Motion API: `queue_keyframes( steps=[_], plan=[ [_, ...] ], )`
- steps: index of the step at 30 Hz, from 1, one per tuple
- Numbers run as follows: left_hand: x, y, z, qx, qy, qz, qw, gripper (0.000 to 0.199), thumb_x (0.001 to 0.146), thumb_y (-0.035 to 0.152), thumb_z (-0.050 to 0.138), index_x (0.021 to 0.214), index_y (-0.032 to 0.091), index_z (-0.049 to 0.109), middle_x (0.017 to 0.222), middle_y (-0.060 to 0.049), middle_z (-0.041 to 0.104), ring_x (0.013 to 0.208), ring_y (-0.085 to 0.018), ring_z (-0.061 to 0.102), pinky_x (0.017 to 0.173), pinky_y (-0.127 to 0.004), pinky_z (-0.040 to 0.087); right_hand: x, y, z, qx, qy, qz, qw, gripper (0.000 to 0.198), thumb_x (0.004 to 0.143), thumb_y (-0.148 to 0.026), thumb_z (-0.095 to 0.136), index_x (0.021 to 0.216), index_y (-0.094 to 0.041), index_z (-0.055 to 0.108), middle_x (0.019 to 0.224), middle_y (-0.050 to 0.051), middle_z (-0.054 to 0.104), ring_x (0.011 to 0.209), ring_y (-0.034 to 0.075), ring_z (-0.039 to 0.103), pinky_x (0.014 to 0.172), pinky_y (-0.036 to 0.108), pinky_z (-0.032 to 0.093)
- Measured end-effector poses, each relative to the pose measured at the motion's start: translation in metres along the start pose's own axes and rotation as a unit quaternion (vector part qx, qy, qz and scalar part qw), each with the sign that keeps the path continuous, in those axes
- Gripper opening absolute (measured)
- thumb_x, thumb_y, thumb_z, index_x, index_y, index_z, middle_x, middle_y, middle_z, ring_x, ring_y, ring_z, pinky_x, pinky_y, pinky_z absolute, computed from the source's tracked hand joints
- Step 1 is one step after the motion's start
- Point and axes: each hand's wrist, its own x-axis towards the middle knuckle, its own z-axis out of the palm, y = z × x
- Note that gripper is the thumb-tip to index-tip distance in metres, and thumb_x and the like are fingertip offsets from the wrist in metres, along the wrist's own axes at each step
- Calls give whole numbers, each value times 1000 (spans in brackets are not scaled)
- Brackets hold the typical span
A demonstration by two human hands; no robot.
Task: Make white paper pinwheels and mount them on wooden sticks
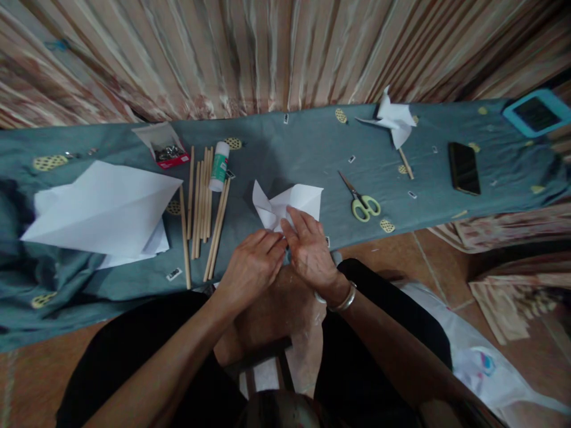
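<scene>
A: Where are the hands?
B: Close together at the counter's near edge. The right hand (pixel 310 246) has its fingertips on a folded sheet of white paper (pixel 306 197); the left hand (pixel 255 258) is curled at that sheet's near side.
A: Are they clamped on it?
B: I cannot tell; the fingers hide whether either one pinches it.
A: And the sheet?
B: Near the edge of the long counter draped in blue-green cloth (pixel 307 148), two of its corners pointing up and away.
A: What lies to the left?
B: Slim round wooden sticks (pixel 197 208), a white-and-green glue stick (pixel 219 166) beside them, an open red-and-white box of small metal pieces (pixel 166 145), and a pile of white paper sheets (pixel 102 208).
A: To the right?
B: Scissors with pale green handles (pixel 364 208), then a white paper pinwheel on a wooden stick (pixel 395 119), and a black phone (pixel 464 167).
</scene>
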Motion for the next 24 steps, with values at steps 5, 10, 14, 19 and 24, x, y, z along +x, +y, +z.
queue_keyframes(
  steps=[5,10,14,19,24],
  plan=[
    [0,-1,0,-1,-3,1,1000,17,89,14,51,100,10,64,94,-9,67,87,-22,59,77,-34,53,1,1,-4,-13,-2,18,1000,37,91,-15,41,125,-18,55,145,12,42,130,30,39,101,46,39],
    [0,-2,1,-6,2,-3,1000,16,89,14,52,99,11,64,96,-9,67,88,-22,59,78,-34,54,1,6,-9,22,21,22,999,39,89,-14,38,122,-20,57,144,11,40,130,30,39,100,46,40],
    [1,-2,0,-3,3,0,1000,16,89,15,51,98,11,64,96,-10,67,87,-22,59,77,-34,54,2,7,-10,36,34,26,998,40,88,-12,39,123,-22,57,145,10,38,130,29,39,100,46,40],
    [1,-1,0,4,-12,-2,1000,16,90,16,51,98,11,64,96,-9,67,88,-22,59,78,-35,54,2,4,-10,11,14,19,1000,40,89,-12,38,123,-22,58,145,10,38,130,30,38,100,46,39],
    [0,-1,0,5,-18,-6,1000,17,89,15,52,100,12,64,95,-9,67,87,-22,58,77,-34,53,2,4,-7,-17,-5,1,1000,39,90,-15,40,126,-19,56,148,13,35,132,32,34,101,48,37]
  ],
)
